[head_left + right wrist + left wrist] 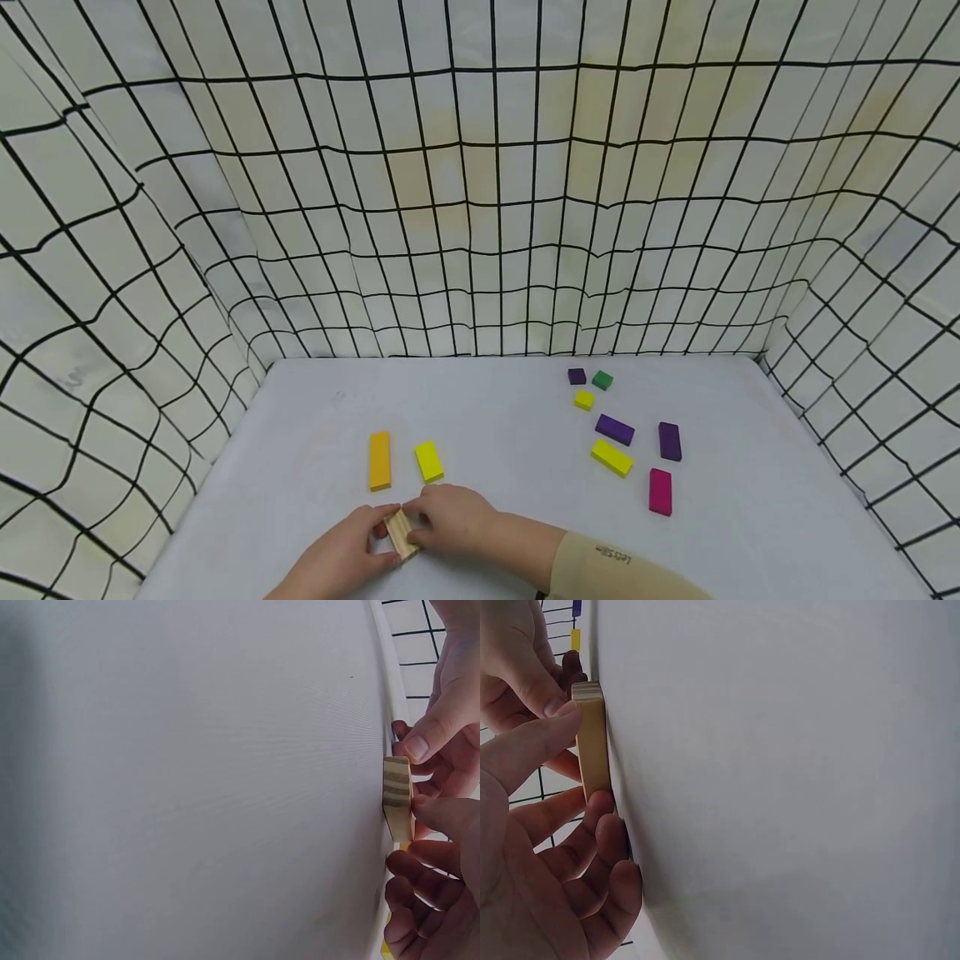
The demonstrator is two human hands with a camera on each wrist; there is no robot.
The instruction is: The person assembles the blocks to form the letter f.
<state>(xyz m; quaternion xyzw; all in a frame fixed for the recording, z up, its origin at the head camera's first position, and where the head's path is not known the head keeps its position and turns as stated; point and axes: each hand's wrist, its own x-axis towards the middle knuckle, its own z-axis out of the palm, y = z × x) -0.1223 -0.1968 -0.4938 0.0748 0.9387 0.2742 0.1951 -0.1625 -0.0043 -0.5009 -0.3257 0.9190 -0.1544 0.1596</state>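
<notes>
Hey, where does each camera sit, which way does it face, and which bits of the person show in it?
Head: on the head, facing forward and down over the white tabletop toward the gridded backdrop; left hand, right hand and right sleeve show.
Left wrist: on that wrist, tipped sideways, looking along the left fingers at the wooden block; both hands show.
Right wrist: likewise sideways, looking along the right fingers; both hands show.
Shared: both wrist views show the block, hands and tabletop.

Behind the white table (pixel 487 417) and at both its sides, pale walls (pixel 517 175) with wavy black grid (pixel 497 144), bearing yellowish patches (pixel 445 179).
</notes>
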